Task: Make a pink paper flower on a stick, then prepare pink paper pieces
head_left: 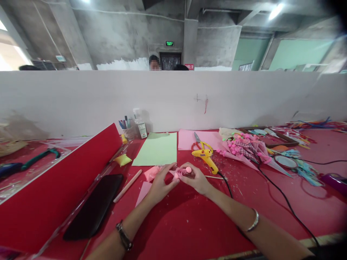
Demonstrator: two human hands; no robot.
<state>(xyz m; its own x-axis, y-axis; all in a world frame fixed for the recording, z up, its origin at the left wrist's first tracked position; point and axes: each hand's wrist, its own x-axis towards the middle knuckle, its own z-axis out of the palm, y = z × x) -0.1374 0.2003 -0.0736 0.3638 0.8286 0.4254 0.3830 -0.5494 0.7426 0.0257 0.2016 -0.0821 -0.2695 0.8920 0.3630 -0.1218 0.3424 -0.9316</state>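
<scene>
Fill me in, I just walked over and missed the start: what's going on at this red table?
A person holds a small pink craft piece between the left hand and right hand, low over the red table. A yellow glue gun lies just beyond, red-handled scissors behind it on a pink sheet. A green sheet, a wooden stick and a black phone lie to the left.

pink roll (pixel 181 172), yellow glue gun (pixel 205 157), red table (pixel 189 224)
</scene>
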